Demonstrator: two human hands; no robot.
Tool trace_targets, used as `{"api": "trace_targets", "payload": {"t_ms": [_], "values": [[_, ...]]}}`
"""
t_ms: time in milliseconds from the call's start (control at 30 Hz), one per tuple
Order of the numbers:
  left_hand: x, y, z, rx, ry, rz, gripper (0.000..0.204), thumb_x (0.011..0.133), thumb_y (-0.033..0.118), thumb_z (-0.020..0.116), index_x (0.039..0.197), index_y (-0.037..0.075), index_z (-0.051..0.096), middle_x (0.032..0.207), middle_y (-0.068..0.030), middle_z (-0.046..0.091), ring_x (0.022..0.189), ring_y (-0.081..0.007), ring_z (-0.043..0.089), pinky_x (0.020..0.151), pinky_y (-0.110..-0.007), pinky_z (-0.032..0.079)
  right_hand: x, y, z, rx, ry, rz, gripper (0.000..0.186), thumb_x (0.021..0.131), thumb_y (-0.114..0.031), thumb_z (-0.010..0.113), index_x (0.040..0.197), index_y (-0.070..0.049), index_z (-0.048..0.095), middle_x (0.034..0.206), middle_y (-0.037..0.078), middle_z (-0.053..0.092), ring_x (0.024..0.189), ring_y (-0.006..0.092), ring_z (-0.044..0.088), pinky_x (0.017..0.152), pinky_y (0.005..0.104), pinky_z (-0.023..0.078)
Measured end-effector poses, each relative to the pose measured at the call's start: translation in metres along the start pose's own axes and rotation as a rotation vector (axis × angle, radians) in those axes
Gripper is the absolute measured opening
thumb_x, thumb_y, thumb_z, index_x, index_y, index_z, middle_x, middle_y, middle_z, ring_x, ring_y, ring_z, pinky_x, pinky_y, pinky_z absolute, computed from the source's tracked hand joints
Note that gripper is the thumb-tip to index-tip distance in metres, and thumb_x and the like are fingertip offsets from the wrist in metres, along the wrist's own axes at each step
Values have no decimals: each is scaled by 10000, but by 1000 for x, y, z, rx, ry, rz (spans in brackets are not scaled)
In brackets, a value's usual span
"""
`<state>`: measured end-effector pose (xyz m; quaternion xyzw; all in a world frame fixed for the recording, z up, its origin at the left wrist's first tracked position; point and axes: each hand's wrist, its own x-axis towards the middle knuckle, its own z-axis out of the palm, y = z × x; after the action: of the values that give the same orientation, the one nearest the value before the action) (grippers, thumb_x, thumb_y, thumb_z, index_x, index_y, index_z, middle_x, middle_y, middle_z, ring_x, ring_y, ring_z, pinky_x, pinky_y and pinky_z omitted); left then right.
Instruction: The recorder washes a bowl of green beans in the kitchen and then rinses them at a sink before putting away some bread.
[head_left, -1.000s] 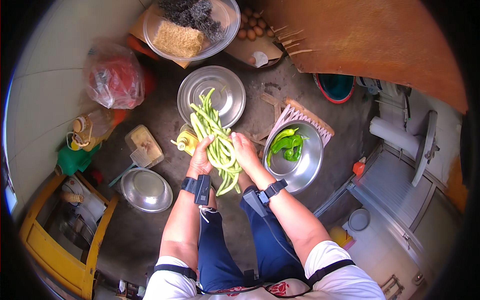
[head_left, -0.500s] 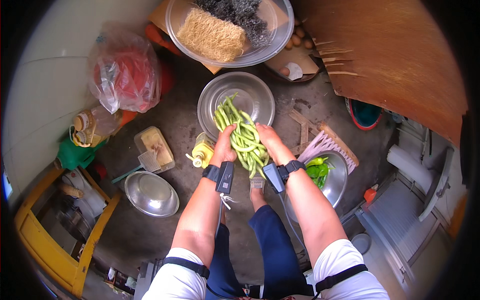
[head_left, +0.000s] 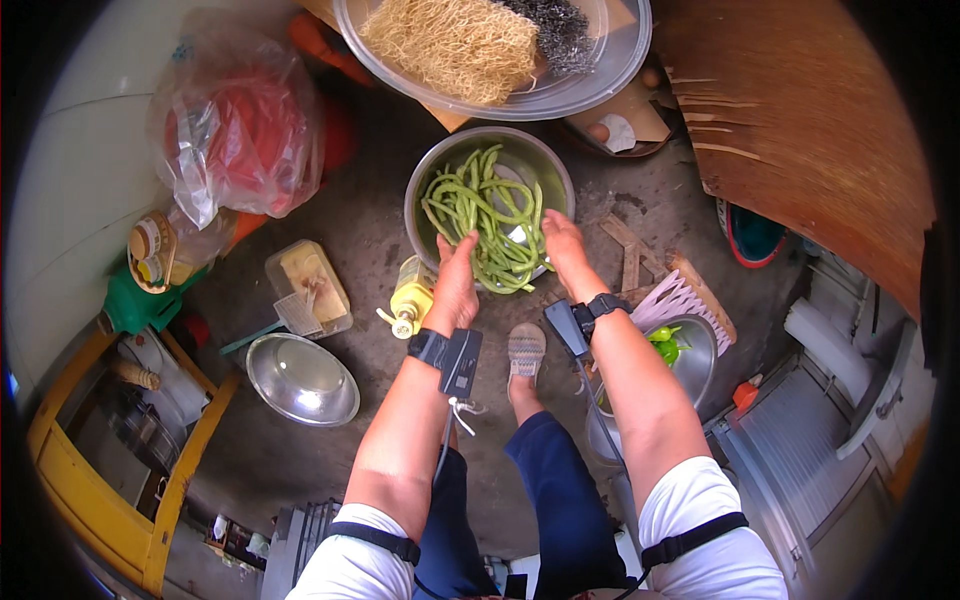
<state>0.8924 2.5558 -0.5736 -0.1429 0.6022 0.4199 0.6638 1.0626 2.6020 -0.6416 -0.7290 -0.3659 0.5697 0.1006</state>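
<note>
Green beans [head_left: 487,215] held up between both hands half a second ago now lie in the steel basin [head_left: 538,162], loosely tangled, with a few ends reaching its near rim. From where I run this rig, I see the hands lower and wider apart than before. The left hand [head_left: 455,287] is at the near left of the basin, its thumb apart from its fingers, close beside the beans; I cannot tell whether they touch. The right hand [head_left: 567,255] is at the right rim with its palm turned inward, fingers loosely extended and clamped on nothing I can see.

At the far side I have a clear plastic basin [head_left: 612,82] bearing a tan fibrous slab [head_left: 450,45] and a dark wiry tangle [head_left: 560,35]. Near right, partly behind the forearm, a steel bowl [head_left: 692,378] holds green peppers [head_left: 664,345]. Left of the hands I make out a yellow bottle [head_left: 412,292], then a plastic tub [head_left: 337,310] with something pale inside and a strainer [head_left: 298,314] against it. Nearer sits a shiny metal bowl [head_left: 300,380] on the floor [head_left: 485,400].
</note>
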Motion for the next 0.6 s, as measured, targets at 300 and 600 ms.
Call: {"api": "trace_targets", "payload": {"t_ms": [300, 600], "values": [[-89, 7, -28, 171, -243, 101, 474, 869, 228, 468, 1268, 28, 308, 1282, -120, 386, 1180, -209, 372, 954, -311, 298, 39, 35, -1, 22, 94, 404, 295, 735, -103, 554, 1010, -7, 505, 851, 98, 577, 766, 231, 547, 652, 382, 449], [-187, 8, -89, 148, -176, 83, 336, 865, 111, 460, 1175, -4, 406, 1153, -149, 497, 1067, -217, 487, 894, -296, 375, 47, 24, -37, -107, 46, 312, 196, 657, -52, 572, 847, -6, 549, 701, 80, 555, 542, 184, 521, 464, 315, 417]]}}
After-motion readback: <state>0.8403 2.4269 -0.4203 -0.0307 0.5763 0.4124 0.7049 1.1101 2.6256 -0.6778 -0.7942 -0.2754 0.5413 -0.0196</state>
